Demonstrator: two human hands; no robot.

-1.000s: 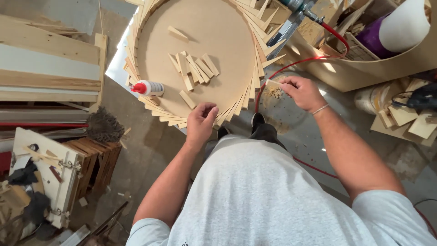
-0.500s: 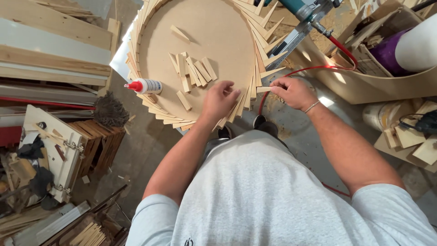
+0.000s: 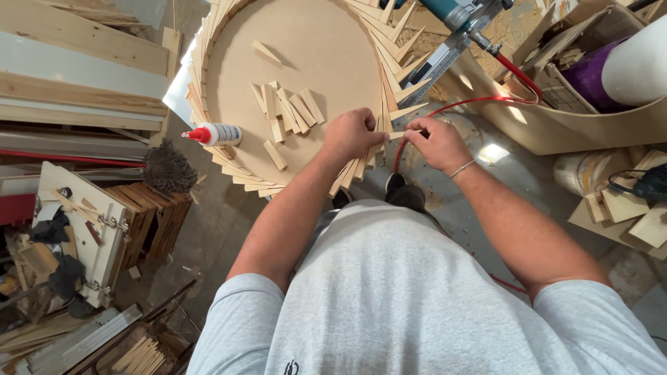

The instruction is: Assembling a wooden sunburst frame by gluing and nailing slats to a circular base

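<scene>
- Wood wedge [image 3: 397,135], thin & pale, sits at the near-right edge of the round board [image 3: 313,48], slotted among the fanned wedges ringing the rim.
- Right hand [image 3: 434,142]: fingertips pinched closed on the wedge's outer end, wrist w/ a thin bracelet.
- Left hand [image 3: 353,133]: lies over the rim wedges just beside the right hand, fingers curled down on them; touching, but can't tell if it's really gripping.
- Loose wedges pile [image 3: 288,111] near the board's centre; one lone wedge [image 3: 267,52] toward the far side.
- Glue bottle [image 3: 215,134]: white, red nozzle cap, lying on its side at the board's left edge, nozzle pointing off the board. Label too small to make out.
- Red hose [image 3: 486,101] runs from the teal power tool [image 3: 451,10] at the far-right edge, down past the right hand.
- White & purple roll [image 3: 625,69] in the curved wooden bin, far right.
</scene>
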